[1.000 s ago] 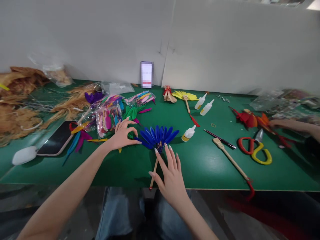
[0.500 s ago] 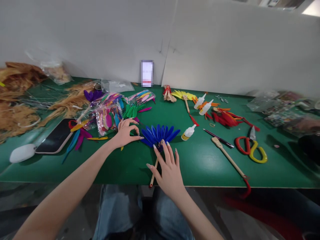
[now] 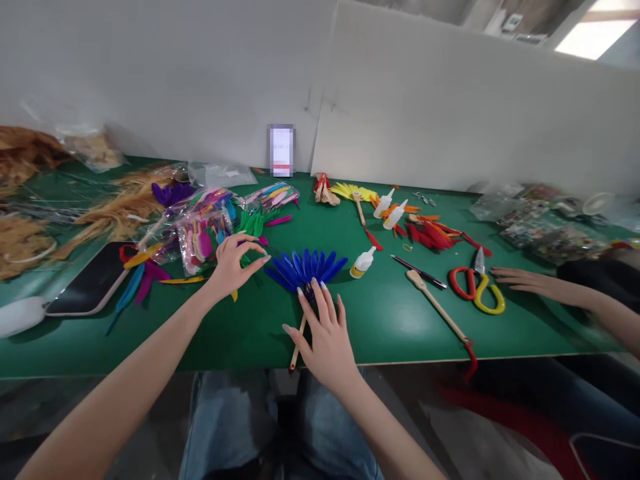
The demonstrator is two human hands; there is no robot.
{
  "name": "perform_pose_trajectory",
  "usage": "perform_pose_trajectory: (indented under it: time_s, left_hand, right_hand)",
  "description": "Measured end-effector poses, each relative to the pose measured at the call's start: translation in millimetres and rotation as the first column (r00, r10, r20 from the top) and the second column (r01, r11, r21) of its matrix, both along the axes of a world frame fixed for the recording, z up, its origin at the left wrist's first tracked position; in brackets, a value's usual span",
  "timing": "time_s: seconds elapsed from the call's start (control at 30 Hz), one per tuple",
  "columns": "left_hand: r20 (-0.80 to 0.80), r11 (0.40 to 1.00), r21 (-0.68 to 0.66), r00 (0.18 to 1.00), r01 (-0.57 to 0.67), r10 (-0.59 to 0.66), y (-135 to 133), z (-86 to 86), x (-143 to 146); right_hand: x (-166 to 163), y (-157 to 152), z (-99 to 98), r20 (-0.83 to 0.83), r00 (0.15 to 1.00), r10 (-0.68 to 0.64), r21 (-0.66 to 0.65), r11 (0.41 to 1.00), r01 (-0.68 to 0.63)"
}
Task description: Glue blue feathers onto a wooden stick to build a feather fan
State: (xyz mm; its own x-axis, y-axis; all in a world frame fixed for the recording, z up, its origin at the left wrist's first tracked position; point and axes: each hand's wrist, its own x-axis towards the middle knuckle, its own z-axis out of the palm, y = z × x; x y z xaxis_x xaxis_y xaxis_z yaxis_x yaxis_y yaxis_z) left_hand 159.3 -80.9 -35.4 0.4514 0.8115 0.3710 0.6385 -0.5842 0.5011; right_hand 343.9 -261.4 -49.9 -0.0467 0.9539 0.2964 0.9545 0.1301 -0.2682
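A fan of blue feathers (image 3: 307, 267) lies spread on the table in front of me, fixed to a wooden stick (image 3: 299, 343) that points toward me. My right hand (image 3: 325, 340) is over it, open, fingers outstretched and apart, with the fingertips resting on the base of the feathers. Left of the fan, my left hand (image 3: 233, 267) is closed in a pinch, thumb and index tips together near the outermost blue feathers. What the pinch holds, if anything, is too small to make out. A small white glue bottle (image 3: 362, 263) stands just right of the fan.
Bagged colored feathers (image 3: 203, 240), green feathers (image 3: 250, 225) and a phone (image 3: 93, 280) lie left. Rightward are a pen (image 3: 420, 272), another wooden stick (image 3: 437, 307) and scissors (image 3: 477, 283). A co-worker's hand (image 3: 545, 285) rests beside the scissors. Behind are two glue bottles (image 3: 395, 215) and red feathers (image 3: 433, 232).
The view has swung right. A co-worker's hand has come into sight by the scissors. My left thumb and index tips have drawn together; my right hand stays on the feather base.
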Motion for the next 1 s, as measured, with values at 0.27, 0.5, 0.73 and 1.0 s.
perform_pose_trajectory:
  time_s: [0.27,0.5,0.73,1.0]
  left_hand:
    - [0.088,0.989,0.126,0.994,-0.082,0.071,-8.9,6.4,-5.3]
    - [0.06,0.989,0.145,0.998,-0.035,0.027,-112.3,3.7,-1.0]
    - [-0.253,0.945,0.13,0.932,0.3,-0.261,-191.3,-20.3,27.7]
    - [-0.356,0.906,0.294,0.915,0.304,-0.191,-189.8,-32.7,30.7]
  right_hand:
    - [4.0,-9.7,2.6,-0.027,1.0,0.001,0.063,0.998,0.0]
    - [16.1,-22.2,-4.6,0.013,1.0,-0.015,0.075,0.997,0.014]
    - [20.2,-17.8,-4.4,0.058,0.996,0.07,0.003,0.998,-0.071]
    - [23.8,-12.7,-1.5,0.06,0.988,0.142,-0.045,0.989,-0.14]
